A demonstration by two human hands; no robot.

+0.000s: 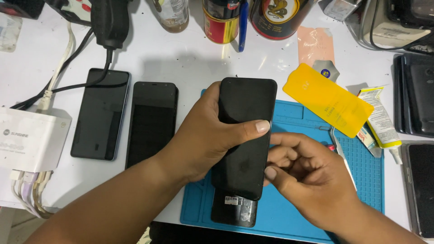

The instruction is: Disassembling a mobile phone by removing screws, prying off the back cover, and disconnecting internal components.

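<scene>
Leftmost, a white charger box [31,138] sits at the table's [181,58] edge with cables hanging from it. Next to it lie two dark phones, one [100,114] under a black cable, the other [151,123] just beside it. Then the left hand [203,135] comes in, wrapped around a black phone [244,135]: the thumb lies across the glass, the fingers curl behind, so it is clamped on the phone's left edge. This phone is held tilted above a blue mat [289,212], and it overlaps another dark device [234,208] lying on the mat beneath its lower end. The right hand [307,171] touches the phone's right edge, its fingers bent and pressed together against the side; whether it pinches anything small I cannot tell. Further right, a yellow film [327,99] rests partly on the mat, with a glue tube [379,119] beside it. Cans [221,20] stand along the far edge.
</scene>
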